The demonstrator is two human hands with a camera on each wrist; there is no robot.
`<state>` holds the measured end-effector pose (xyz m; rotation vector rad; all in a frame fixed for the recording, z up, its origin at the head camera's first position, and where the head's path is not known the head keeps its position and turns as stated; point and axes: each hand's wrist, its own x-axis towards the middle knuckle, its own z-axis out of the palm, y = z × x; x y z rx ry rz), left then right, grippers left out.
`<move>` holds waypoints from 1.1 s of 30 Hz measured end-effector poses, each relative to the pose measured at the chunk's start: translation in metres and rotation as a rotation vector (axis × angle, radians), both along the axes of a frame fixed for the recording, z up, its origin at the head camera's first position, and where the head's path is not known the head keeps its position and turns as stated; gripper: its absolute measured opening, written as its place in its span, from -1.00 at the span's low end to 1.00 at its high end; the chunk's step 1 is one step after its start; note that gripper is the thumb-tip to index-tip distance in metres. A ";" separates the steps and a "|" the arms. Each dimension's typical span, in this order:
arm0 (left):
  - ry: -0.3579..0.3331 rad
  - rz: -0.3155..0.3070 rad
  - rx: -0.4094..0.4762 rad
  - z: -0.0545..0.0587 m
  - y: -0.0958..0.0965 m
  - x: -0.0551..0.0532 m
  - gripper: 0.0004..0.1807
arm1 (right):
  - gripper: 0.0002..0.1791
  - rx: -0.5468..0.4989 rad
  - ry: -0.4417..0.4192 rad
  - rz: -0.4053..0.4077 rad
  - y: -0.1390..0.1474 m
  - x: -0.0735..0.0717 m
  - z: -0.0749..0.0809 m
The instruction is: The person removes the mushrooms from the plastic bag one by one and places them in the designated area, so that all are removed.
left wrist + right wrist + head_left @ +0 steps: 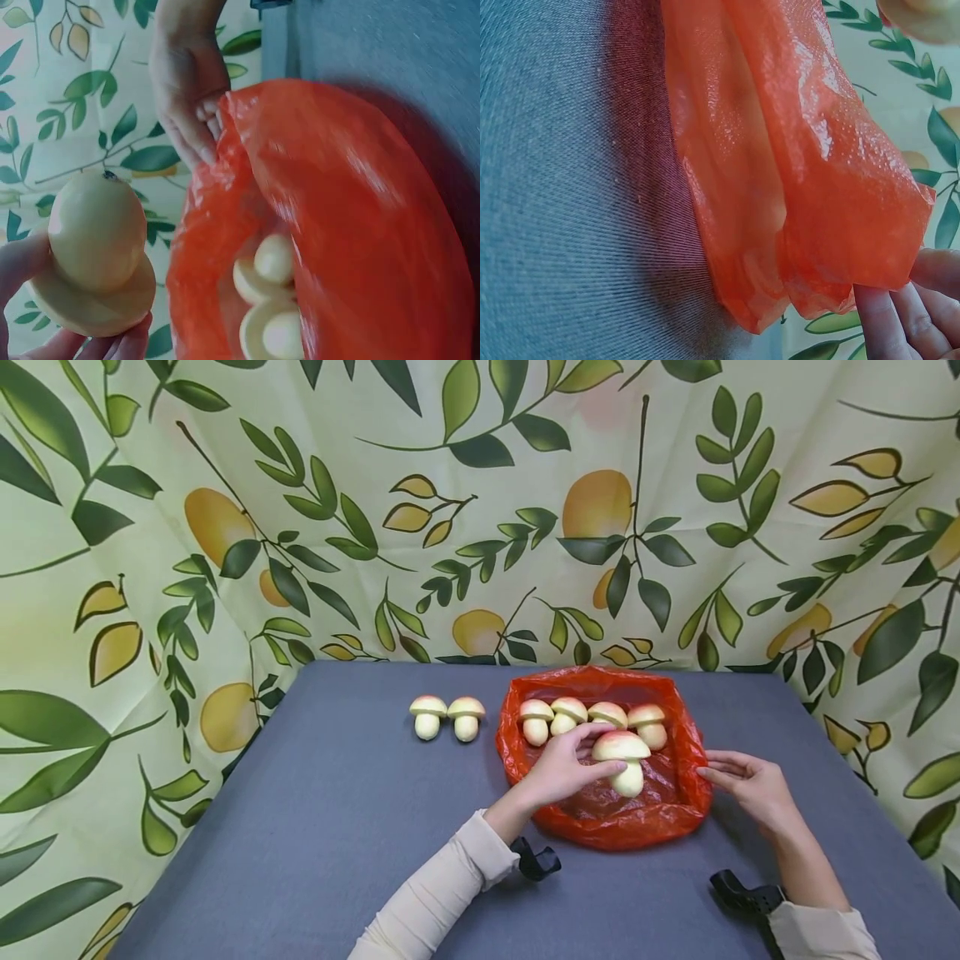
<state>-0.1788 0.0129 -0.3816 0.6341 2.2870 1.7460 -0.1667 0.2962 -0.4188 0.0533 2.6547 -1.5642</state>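
Note:
My left hand (564, 768) grips a toy mushroom (621, 747) with a pink-tinged cap and pale stem, holding it over the open red plastic bag (551, 821). In the left wrist view the mushroom (97, 232) shows its rounded stem end, with the thumb and fingers around the cap. Inside the bag, along its far side, sit several similar mushrooms (536, 720). My right hand (753, 785) pinches the bag's right rim between thumb and fingers, seen closely in the right wrist view, where the bag (840, 217) folds down beside the fingers (881, 319).
Two more mushrooms (427, 718) stand side by side on the grey table (315, 827), left of the bag. Behind the table hangs a leaf-patterned cloth (480, 527). Black wrist straps with cameras (536, 860) sit on both forearms.

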 end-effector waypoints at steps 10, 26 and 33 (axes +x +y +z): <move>-0.031 -0.002 0.012 0.000 -0.028 0.002 -0.42 | -0.80 -0.038 0.015 0.009 0.003 0.000 -0.003; 0.046 -0.002 0.008 -0.002 -0.071 0.004 -0.42 | -0.66 -0.028 -0.008 0.005 0.001 0.000 -0.003; 0.044 0.013 -0.016 0.000 -0.091 0.002 -0.41 | -0.50 -0.017 -0.017 0.007 0.001 0.000 -0.002</move>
